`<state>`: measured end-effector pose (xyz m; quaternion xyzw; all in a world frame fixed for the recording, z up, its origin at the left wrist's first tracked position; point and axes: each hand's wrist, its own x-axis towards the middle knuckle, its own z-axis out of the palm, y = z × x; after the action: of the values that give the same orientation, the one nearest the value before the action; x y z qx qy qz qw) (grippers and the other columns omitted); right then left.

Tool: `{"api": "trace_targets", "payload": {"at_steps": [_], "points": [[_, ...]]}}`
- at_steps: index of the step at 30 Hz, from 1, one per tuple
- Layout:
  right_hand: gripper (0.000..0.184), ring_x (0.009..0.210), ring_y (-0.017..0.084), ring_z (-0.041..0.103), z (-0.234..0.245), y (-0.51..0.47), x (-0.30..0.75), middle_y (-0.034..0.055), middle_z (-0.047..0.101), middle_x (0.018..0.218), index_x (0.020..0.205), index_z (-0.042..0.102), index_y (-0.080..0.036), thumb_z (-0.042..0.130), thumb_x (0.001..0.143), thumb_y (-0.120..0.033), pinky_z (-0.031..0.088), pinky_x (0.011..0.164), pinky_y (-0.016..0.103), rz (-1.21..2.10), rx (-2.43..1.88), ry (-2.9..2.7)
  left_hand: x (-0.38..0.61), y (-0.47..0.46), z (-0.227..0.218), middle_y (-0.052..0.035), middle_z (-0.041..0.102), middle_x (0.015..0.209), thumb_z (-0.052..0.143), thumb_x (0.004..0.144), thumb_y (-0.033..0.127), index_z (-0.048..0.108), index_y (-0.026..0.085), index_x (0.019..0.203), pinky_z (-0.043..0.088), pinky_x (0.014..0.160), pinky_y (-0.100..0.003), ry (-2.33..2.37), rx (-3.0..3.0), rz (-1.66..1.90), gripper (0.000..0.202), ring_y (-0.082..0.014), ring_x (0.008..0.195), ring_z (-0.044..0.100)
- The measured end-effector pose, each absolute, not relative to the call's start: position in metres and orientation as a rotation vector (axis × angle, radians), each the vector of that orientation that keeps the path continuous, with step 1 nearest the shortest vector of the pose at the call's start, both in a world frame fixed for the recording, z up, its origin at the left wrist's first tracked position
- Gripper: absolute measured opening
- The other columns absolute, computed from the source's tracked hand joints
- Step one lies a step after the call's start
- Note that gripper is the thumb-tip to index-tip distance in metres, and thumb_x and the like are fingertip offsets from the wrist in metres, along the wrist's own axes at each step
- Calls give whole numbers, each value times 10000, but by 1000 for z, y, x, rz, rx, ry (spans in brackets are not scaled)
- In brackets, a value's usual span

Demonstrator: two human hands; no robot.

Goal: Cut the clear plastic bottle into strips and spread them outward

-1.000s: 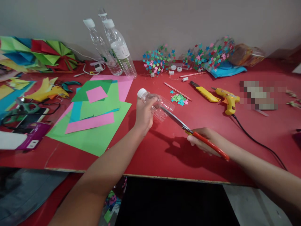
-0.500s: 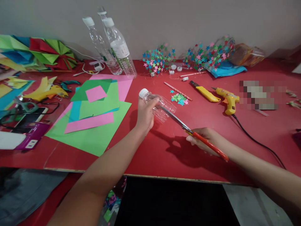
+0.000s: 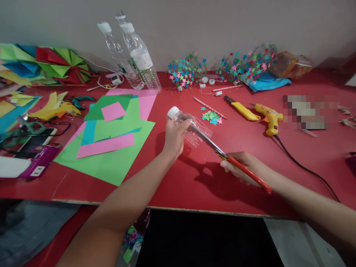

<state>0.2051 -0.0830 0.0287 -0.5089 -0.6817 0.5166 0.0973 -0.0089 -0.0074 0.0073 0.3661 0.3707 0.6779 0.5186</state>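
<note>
My left hand (image 3: 174, 136) is wrapped round a small clear plastic bottle (image 3: 196, 129) with a white cap, held on its side above the red table (image 3: 194, 178). My right hand (image 3: 241, 167) grips red-handled scissors (image 3: 222, 152). Their metal blades reach up and left into the cut open end of the bottle. A small heap of paper stars (image 3: 211, 116) lies just behind the bottle.
Green and pink paper sheets (image 3: 111, 148) lie left of my hands. Tall clear bottles (image 3: 139, 55) stand at the wall. A yellow utility knife (image 3: 242, 109), a yellow glue gun (image 3: 269, 118) with a black cord, a pencil (image 3: 209, 108) and star-covered decorations (image 3: 244, 63) lie behind.
My left hand has carried the bottle slightly to the right and down. The scissors stay in the bottle's open end, and my right hand has barely moved.
</note>
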Motion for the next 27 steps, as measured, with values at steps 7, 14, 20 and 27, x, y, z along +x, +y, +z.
{"api": "trace_targets", "payload": {"at_steps": [7, 14, 20, 27], "points": [[475, 420, 68, 383, 28, -82, 202, -57, 428, 507, 661, 488, -194, 541, 830, -635, 263, 437, 225, 1558, -1535, -1990, -9, -5, 6, 26, 635, 777, 712, 627, 156, 461, 224, 885, 461, 655, -252, 889, 862, 1630, 366, -120, 719, 605], [494, 430, 63, 392, 36, -81, 203, -55, 440, 533, 706, 504, -188, 477, 863, -655, 300, 444, 223, 1565, -1469, -2039, -6, -9, 6, 28, 647, 762, 727, 644, 138, 452, 243, 880, 468, 726, -273, 813, 981, 1639, 377, -125, 736, 613], [465, 413, 66, 401, 23, -83, 207, -63, 435, 508, 684, 475, -196, 498, 871, -621, 273, 436, 224, 1523, -1530, -2021, -7, -8, 3, 25, 663, 767, 714, 669, 115, 446, 244, 896, 463, 706, -264, 787, 994, 1658, 374, -121, 734, 610], [451, 390, 70, 392, 33, -82, 203, -74, 394, 471, 667, 471, -201, 576, 820, -612, 281, 416, 218, 1606, -1591, -1936, -8, -6, 1, 22, 659, 795, 724, 667, 100, 432, 249, 918, 467, 686, -273, 785, 1019, 1670, 413, -133, 754, 627]]}}
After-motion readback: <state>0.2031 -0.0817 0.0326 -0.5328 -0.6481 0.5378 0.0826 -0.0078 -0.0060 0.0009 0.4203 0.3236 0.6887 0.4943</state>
